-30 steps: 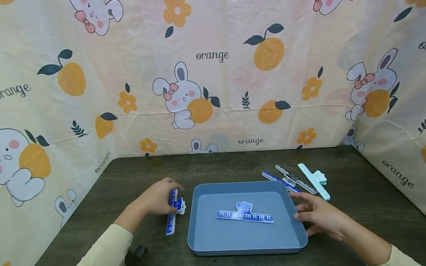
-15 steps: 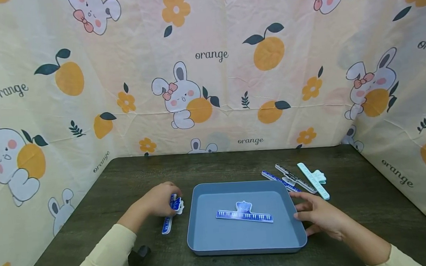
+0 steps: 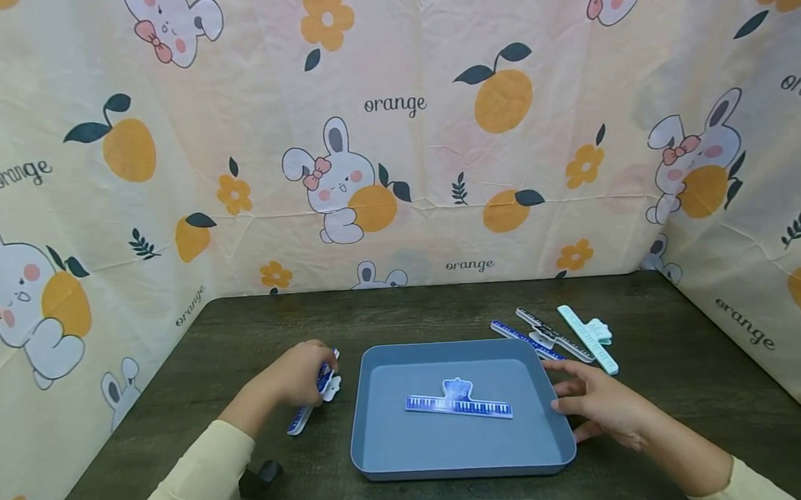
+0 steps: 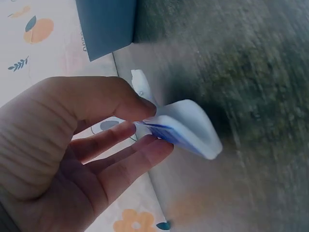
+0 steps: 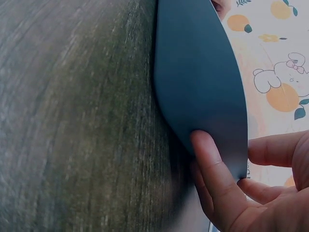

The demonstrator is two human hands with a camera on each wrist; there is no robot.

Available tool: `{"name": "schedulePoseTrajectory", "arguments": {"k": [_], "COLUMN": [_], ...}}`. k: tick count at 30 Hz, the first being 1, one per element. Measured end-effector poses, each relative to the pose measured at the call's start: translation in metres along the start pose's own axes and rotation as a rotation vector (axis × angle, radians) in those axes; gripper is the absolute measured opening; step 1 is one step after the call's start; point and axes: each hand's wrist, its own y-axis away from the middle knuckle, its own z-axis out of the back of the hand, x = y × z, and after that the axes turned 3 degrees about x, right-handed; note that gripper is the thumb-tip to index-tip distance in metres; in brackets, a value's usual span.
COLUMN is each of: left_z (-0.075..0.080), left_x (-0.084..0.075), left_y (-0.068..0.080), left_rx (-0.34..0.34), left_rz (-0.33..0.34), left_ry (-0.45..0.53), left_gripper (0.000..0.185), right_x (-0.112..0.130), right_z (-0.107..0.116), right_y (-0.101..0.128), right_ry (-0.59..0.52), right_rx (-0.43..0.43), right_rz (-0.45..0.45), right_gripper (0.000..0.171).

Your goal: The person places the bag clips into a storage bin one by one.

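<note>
My left hand pinches a blue-and-white page clip with a long piano-key bar, left of the grey-blue tray. Thumb and fingertips meet on the bar in the left wrist view, where the clip tilts close over the dark table. A matching blue page clip lies inside the tray near its middle. At the tray's right side my right hand grips the edge. In the right wrist view, one digit presses the tray's outer wall and another finger reaches over the rim.
Behind the tray's right corner lie a blue clip, a black-and-white clip and a mint-green clip. A printed cloth rises behind the dark table. A black strap sits by the left sleeve.
The clip in my left hand has turned, its near end swinging left, and it has shifted slightly left. My right hand and the tray stay in place.
</note>
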Motion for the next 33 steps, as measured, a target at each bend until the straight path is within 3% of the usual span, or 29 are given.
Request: {"name": "schedulePoseTrajectory", "arguments": {"k": [8,17,33], "left_z": [0.009,0.017,0.042], "left_x": [-0.004,-0.008,-0.031], "left_y": [-0.001,-0.004,-0.001], "left_rx": [-0.026,-0.035,-0.085], "left_rz": [-0.05,-0.059,-0.11], "left_ry": [-0.005,-0.006,0.013], "left_gripper": [0.038,0.038,0.042], "right_x": [-0.001,-0.001,-0.001], "right_z": [0.002,0.003,0.003], "right_y": [-0.001,-0.002,-0.001], "right_ry": [0.0,-0.001,0.001], "right_rx": [0.012,0.019,0.025], "right_rz": [0.007,0.01,0.01], "right_gripper": [0.074,0.075,0.075]}}
